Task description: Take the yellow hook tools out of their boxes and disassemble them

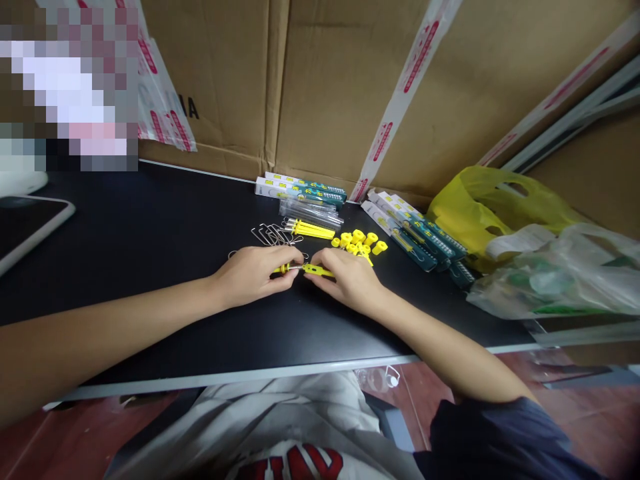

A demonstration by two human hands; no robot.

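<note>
My left hand [253,275] pinches a small yellow part with a thin metal piece [284,269] pointing right. Opposite it, my right hand [353,279] is closed on a flat yellow strip [316,270] with holes near its end. The two parts meet end to end between my fingertips, low over the black table; whether they are joined is too small to tell. Just beyond my left hand lie bent wire hooks [273,233]. Several yellow strips with metal ends [313,229] lie behind the hands, and a cluster of yellow caps [357,237] sits beyond my right hand.
Clear plastic tubes [310,212] lie before printed narrow boxes [300,188]. More such boxes [415,230] are stacked right, beside a yellow plastic bag [480,200] and a clear bag [560,273]. A phone-like device [30,227] rests far left. Cardboard [330,87] stands behind the black table [165,233].
</note>
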